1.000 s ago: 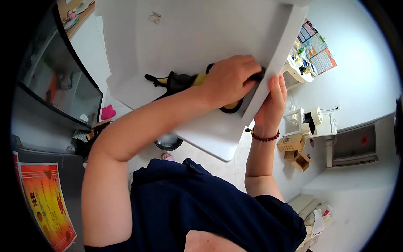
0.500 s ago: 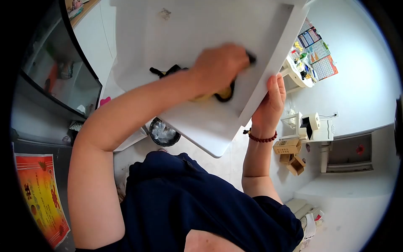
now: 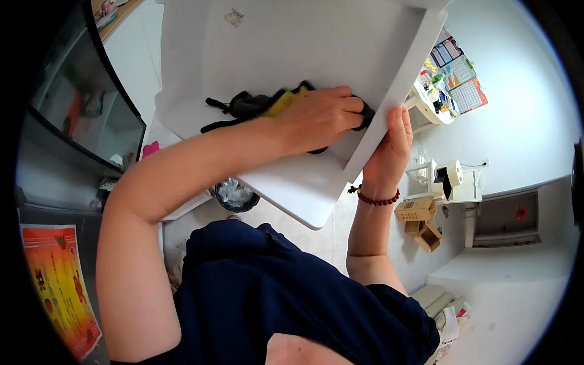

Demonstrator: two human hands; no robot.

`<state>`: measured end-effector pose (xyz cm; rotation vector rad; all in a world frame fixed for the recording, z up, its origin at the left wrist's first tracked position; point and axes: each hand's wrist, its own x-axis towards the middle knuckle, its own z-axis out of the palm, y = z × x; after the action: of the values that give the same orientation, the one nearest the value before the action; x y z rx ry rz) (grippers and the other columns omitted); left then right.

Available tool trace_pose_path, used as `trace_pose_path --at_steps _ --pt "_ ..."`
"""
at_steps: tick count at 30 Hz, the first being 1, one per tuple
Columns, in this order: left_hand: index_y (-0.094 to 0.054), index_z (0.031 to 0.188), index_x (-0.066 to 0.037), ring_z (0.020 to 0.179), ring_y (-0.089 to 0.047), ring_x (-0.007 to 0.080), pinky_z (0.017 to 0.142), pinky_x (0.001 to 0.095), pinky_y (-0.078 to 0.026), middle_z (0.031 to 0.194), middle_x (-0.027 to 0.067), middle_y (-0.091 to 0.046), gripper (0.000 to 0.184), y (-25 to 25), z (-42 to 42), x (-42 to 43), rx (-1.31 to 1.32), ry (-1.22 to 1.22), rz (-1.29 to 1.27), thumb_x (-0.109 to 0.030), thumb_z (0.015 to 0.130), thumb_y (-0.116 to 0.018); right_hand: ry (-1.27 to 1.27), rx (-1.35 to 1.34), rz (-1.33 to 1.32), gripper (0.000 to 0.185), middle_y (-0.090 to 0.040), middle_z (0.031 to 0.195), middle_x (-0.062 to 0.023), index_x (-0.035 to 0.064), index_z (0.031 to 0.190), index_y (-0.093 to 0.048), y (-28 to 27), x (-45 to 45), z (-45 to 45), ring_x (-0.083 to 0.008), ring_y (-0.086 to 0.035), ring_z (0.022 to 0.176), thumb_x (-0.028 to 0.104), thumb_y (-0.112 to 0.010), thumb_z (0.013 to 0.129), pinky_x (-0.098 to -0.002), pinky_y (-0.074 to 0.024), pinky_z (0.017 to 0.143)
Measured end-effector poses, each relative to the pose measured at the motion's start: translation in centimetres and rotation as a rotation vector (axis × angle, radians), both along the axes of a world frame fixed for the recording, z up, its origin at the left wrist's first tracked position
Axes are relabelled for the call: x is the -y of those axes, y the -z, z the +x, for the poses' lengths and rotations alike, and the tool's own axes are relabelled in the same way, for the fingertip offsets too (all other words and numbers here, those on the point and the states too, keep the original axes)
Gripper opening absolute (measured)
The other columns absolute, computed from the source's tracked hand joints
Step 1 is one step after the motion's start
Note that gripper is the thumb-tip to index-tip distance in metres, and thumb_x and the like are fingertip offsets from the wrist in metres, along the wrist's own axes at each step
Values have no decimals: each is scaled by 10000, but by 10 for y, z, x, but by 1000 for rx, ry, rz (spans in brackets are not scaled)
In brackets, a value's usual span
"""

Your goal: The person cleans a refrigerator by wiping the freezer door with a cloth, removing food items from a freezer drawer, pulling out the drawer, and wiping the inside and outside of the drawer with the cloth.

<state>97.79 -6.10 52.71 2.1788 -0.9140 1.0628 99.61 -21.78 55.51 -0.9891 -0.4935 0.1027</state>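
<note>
My left hand (image 3: 325,118) is closed on a yellow, grey and black cloth (image 3: 250,106), pressing it against a white panel (image 3: 237,55). Black cloth shows past my fingertips by the panel's raised edge strip (image 3: 395,82), and the rest trails out to the left beneath my wrist. My right hand (image 3: 394,143) grips that strip from its outer side, thumb at the top; its other fingers are hidden behind. A dark red bead bracelet (image 3: 378,199) circles my right wrist. A small brownish mark (image 3: 233,17) shows on the panel's upper part.
Below the panel stands a black bin (image 3: 234,196) with a clear plastic liner. A dark glass-fronted cabinet (image 3: 85,91) is on the left. To the right are cardboard boxes (image 3: 426,234), a white table (image 3: 435,109) with small items, and wall charts (image 3: 459,73).
My left hand has shifted slightly down, and its motion blur has gone. More of the cloth shows to its left. My right hand keeps its hold on the strip.
</note>
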Motion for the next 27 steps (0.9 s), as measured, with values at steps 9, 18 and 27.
trace_pose_path --at_steps 9,18,27 --pt "-641 809 -80 877 -570 252 771 349 -503 903 29 -603 82 -6 1 3 4 -46 56 -128 813 -575 22 17 12 138 -652 909 -41 49 988 -576 -3 3 1 -94 -594 792 185 -564 974 -244 -488 725" --pt "-631 792 -82 897 -566 262 767 371 -502 885 44 -597 91 -4 5 8 -28 -35 24 -111 826 -552 51 -34 8 131 -649 924 -38 53 982 -567 -1 8 -9 -88 -589 810 183 -567 969 -242 -487 732" --pt "-678 829 -63 923 -571 288 792 395 -510 896 40 -621 109 -7 0 11 -91 -2 -66 -87 801 -575 48 21 -18 132 -637 863 -20 58 938 -557 -1 8 -13 -73 -572 767 185 -576 966 -226 -467 705"
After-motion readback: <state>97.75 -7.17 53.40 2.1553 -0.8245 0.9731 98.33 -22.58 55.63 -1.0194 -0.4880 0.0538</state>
